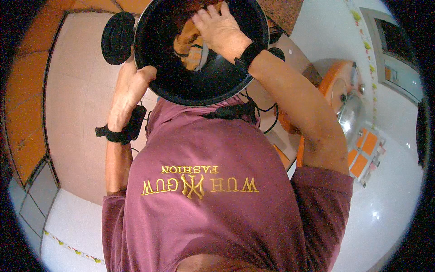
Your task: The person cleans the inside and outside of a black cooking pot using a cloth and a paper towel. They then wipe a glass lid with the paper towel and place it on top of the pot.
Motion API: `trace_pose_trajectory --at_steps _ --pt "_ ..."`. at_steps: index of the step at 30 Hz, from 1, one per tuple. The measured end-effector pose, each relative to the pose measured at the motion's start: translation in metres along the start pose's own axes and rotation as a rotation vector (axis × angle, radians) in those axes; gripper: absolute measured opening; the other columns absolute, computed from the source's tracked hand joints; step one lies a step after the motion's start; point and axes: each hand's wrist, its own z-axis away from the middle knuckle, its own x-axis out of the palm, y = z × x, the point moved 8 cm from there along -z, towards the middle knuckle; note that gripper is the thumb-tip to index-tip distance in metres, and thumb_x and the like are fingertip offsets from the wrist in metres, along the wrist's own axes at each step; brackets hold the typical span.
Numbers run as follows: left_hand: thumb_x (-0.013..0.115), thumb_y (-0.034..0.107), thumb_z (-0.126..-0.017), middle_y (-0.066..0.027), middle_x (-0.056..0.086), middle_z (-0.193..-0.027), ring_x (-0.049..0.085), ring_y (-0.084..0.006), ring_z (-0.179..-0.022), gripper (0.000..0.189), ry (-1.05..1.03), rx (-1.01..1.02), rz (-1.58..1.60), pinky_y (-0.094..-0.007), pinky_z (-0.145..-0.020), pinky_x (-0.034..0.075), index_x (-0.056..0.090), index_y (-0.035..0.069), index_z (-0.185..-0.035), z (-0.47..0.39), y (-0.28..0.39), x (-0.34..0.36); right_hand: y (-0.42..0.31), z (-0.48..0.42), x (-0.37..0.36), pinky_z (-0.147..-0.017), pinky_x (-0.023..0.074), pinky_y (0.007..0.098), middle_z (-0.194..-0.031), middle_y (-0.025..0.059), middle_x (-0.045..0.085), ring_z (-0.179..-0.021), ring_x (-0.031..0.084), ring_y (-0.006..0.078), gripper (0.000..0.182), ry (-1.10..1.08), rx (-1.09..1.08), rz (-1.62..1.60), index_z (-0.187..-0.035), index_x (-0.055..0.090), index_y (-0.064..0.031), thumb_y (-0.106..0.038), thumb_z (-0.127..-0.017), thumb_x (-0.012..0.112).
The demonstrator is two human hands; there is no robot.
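Note:
A large black pan [180,85] with a pale rim is in front of my body, at the top of the view. My left hand [131,81] grips its left rim, the thumb lying over the edge, just below a black side handle [118,38]. Inside the pan, my right hand [221,30] presses on an orange-brown cloth [192,44] with grey and dark parts. The fingers rest on the cloth; their tips partly blur against it. A second side handle [277,53] shows behind my right forearm.
Black cables [273,119] hang beside my waist on the right. Further right stand an orange rounded surface [331,80] and a shiny metal lid or bowl [351,115] near the white wall. A brown speckled counter edge [283,13] lies at the top right.

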Motion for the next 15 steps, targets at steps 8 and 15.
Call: trace_pose_trajectory --at_steps 8,15 --pt "0.050 0.011 -0.064 -0.0082 0.053 -0.069 0.047 -0.0182 -0.066 0.025 -0.009 -0.101 0.028 -0.0309 -0.061 0.040 0.054 -0.005 -0.082 0.003 -0.024 -0.002 -0.047 0.067 -0.002 -0.088 0.0414 0.0461 -0.115 0.0174 0.058 -0.114 0.051 0.0329 0.044 -1.035 -0.221 -0.280 -0.112 0.060 0.0030 -0.019 -0.075 0.054" --pt "0.050 0.009 -0.067 -0.0081 0.057 -0.074 0.051 -0.0178 -0.069 0.028 -0.014 -0.032 0.089 -0.0293 -0.064 0.042 0.055 -0.005 -0.091 0.000 -0.021 0.000 -0.109 0.068 -0.002 -0.071 0.0452 0.0420 -0.082 0.0188 0.062 -0.078 0.060 0.0323 0.033 -0.798 -0.549 -1.013 -0.093 0.056 -0.0001 -0.029 -0.086 0.042"
